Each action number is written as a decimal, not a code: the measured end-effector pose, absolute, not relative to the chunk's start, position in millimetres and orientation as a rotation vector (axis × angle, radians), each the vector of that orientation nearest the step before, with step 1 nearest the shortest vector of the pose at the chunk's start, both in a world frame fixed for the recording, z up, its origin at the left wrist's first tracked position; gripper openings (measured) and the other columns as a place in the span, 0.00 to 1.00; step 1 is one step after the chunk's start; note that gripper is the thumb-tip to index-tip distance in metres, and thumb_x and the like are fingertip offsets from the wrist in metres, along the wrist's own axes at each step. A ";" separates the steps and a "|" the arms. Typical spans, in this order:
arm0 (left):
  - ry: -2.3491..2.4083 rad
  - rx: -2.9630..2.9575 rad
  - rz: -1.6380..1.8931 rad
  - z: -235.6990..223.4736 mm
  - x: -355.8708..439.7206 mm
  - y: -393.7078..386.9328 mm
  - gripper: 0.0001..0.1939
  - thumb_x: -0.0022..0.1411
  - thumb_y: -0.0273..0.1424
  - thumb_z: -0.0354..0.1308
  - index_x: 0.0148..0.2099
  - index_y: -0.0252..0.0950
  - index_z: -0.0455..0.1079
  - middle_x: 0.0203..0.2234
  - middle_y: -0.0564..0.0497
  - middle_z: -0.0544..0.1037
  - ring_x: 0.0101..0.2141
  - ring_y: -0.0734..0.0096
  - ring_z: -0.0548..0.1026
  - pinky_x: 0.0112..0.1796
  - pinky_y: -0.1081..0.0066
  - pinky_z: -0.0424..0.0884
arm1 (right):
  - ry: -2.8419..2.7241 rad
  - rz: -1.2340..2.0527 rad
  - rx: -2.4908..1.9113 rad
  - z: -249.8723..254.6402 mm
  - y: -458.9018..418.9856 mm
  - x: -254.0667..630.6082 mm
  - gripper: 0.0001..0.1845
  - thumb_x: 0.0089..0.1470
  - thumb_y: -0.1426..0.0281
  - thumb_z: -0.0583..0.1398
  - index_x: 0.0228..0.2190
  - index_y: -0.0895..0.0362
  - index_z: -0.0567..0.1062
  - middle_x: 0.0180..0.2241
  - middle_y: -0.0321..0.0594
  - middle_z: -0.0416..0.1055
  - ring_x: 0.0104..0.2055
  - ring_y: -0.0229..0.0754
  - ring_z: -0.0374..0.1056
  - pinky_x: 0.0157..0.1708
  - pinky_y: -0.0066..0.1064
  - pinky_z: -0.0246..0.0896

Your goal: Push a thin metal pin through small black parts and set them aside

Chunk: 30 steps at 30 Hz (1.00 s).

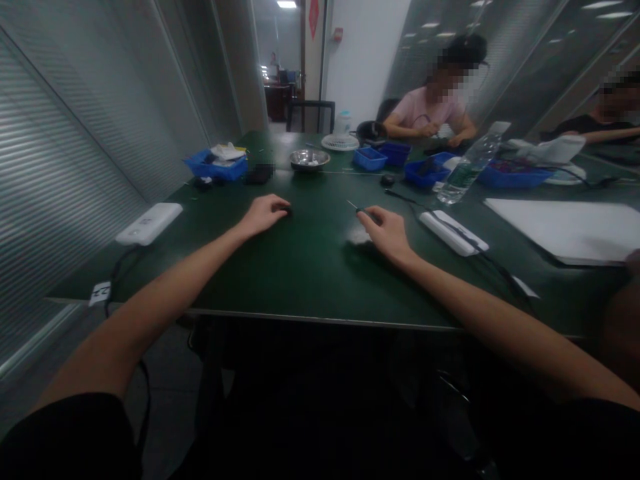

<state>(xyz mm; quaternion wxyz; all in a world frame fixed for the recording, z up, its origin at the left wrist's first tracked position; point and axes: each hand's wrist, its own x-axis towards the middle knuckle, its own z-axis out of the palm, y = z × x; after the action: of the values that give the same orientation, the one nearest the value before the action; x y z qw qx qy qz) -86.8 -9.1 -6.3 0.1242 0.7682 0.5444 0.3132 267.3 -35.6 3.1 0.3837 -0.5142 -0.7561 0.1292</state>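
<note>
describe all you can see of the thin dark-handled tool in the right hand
The slim, screwdriver-like tool has a thin, pale, metallic-looking shaft and a dark handle. The bare right hand grips the handle, partly hiding it. The shaft points forward and left, over the dark green tabletop. Its tip is too small to make out.

Dark marks on the white cable tag [97, 294] cannot be read surely.
</note>
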 end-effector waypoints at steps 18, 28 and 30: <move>2.226 1.870 1.069 -14.3 -253.6 -9.9 0.13 0.57 0.35 0.68 0.44 0.36 0.82 0.44 0.47 0.82 0.44 0.61 0.78 0.54 0.63 0.70 | -1.976 0.369 -1.317 -1.3 -33.7 266.5 0.23 0.64 0.53 0.58 0.43 0.57 0.84 0.39 0.43 0.82 0.38 0.48 0.75 0.40 0.37 0.65; 2.236 1.831 1.109 -13.6 -250.3 -14.8 0.08 0.57 0.34 0.66 0.39 0.39 0.82 0.42 0.49 0.84 0.46 0.58 0.79 0.58 0.60 0.69 | -1.993 0.405 -1.311 0.2 -33.8 267.0 0.21 0.65 0.55 0.59 0.44 0.58 0.84 0.42 0.45 0.82 0.41 0.50 0.76 0.43 0.38 0.67; 2.224 1.808 1.123 -13.5 -248.9 -15.3 0.09 0.57 0.33 0.66 0.40 0.39 0.82 0.42 0.50 0.84 0.47 0.59 0.79 0.59 0.61 0.68 | -2.005 0.419 -1.305 0.6 -34.2 267.5 0.21 0.65 0.55 0.58 0.44 0.58 0.83 0.42 0.45 0.82 0.41 0.49 0.76 0.42 0.37 0.67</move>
<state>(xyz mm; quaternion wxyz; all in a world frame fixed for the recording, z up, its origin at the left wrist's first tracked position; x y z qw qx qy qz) -248.9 -15.3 -13.5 0.0315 0.5871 0.7221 0.3646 267.5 -34.2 0.6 0.3489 -0.5036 -0.7737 0.1616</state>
